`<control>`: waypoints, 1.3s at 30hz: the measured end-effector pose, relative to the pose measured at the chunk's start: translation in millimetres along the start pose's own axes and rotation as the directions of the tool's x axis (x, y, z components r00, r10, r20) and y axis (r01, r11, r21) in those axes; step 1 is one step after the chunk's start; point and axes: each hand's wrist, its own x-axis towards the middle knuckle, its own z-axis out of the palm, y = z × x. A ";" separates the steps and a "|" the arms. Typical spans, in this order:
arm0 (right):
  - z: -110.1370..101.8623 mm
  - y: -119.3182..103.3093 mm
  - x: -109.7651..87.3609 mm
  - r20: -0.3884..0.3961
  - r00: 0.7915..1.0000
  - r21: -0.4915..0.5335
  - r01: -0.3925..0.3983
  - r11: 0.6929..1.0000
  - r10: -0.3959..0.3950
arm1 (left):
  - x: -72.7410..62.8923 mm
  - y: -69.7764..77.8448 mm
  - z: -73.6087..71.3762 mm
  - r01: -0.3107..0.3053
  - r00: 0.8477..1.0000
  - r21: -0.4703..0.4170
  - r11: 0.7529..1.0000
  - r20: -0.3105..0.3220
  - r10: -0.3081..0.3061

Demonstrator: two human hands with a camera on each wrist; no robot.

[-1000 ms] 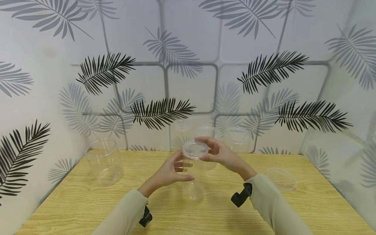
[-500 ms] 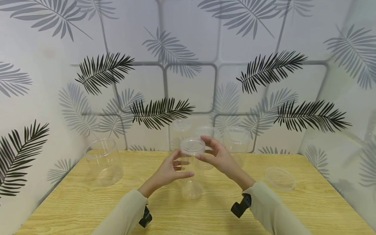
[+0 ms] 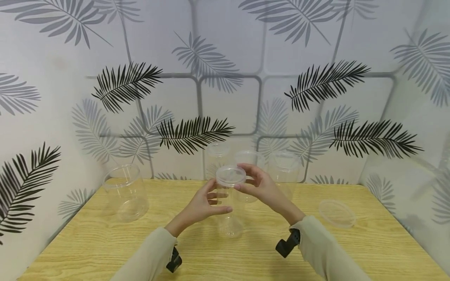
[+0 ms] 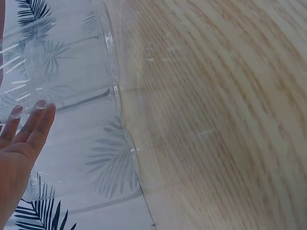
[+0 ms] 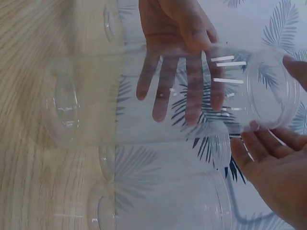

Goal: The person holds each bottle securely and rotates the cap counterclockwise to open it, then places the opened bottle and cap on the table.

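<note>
A tall clear plastic jar point(image 3: 230, 226) stands upright on the table between my hands, its round clear lid point(image 3: 231, 175) over the mouth. My left hand point(image 3: 199, 203) holds the jar's side, thumb in front and fingers behind; the right wrist view shows those fingers point(image 5: 193, 93) spread through the clear wall. At the lid's rim, my right hand point(image 3: 261, 188) pinches with the thumb near and the fingers on the far side. In the left wrist view, left fingertips point(image 4: 41, 120) lie against the transparent wall.
Behind stand three more clear jars: a narrow jar point(image 3: 218, 150), a middle jar point(image 3: 250, 156) and a right jar point(image 3: 285, 166). A wide uncovered jar point(image 3: 127, 195) is at left. A loose clear lid point(image 3: 337, 213) lies at right. The patterned wall point(image 3: 228, 97) rises behind the wooden table point(image 3: 197, 257).
The lid and jar top have shifted slightly left and up, and the right hand has shifted slightly left with them. The left hand stays around the jar.
</note>
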 end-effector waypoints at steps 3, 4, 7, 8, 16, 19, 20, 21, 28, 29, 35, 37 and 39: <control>-8.1 1.4 2.9 0.094 0.996 0.055 -0.005 0.998 0.000 | -0.2 0.3 -0.7 -0.005 1.000 -0.029 1.000 0.016 0.006; -10.3 1.5 4.1 0.118 0.993 0.074 -0.008 0.997 -0.001 | -0.2 0.6 -0.8 -0.006 1.000 -0.035 0.999 0.021 0.006; -14.9 1.9 7.1 0.170 0.985 0.107 0.000 0.994 -0.018 | -0.2 1.2 -0.9 -0.007 0.999 -0.049 0.999 0.032 0.008; -15.8 1.9 7.7 0.181 0.983 0.114 0.002 0.994 -0.023 | -0.2 1.2 -1.0 -0.008 0.999 -0.050 0.999 0.035 0.010; -15.9 0.4 4.3 0.173 0.985 0.138 -0.020 0.990 -0.004 | 0.6 0.8 -0.9 -0.012 0.999 -0.053 0.999 0.029 0.014; -11.6 -1.8 0.1 0.117 0.993 0.109 -0.012 0.994 -0.001 | 0.7 -0.1 -1.7 -0.011 1.000 -0.045 0.999 0.023 0.012; -9.3 -3.0 -1.4 0.089 0.996 0.093 -0.009 0.996 0.000 | 0.8 -0.4 -1.9 -0.010 1.000 -0.042 0.999 0.020 0.010; -6.9 -3.3 -2.4 0.057 0.998 0.073 -0.001 0.997 -0.004 | 1.1 -0.9 -2.1 -0.010 1.000 -0.040 0.999 0.016 0.010; 9.9 -5.6 -4.3 -0.130 0.991 -0.061 0.022 0.998 -0.030 | 1.2 -0.8 -2.7 -0.002 1.000 -0.003 1.000 -0.012 0.002; 11.6 -6.1 -4.0 -0.148 0.988 -0.078 0.020 0.997 -0.032 | 1.2 -0.8 -2.7 -0.005 1.000 -0.001 1.000 -0.013 0.005; 12.7 -5.2 -2.4 -0.159 0.986 -0.106 0.027 0.994 -0.044 | 1.2 -1.6 -3.3 -0.012 1.000 0.001 1.000 -0.010 0.012; 9.4 -4.0 -1.9 -0.119 0.992 -0.086 0.038 0.996 -0.048 | 3.0 -6.3 -3.8 -0.008 1.000 -0.005 1.000 -0.007 0.008; 4.7 -2.8 -1.2 -0.061 0.997 -0.049 0.039 0.998 -0.042 | 4.9 -12.5 -4.7 -0.012 1.000 -0.016 1.000 -0.002 0.012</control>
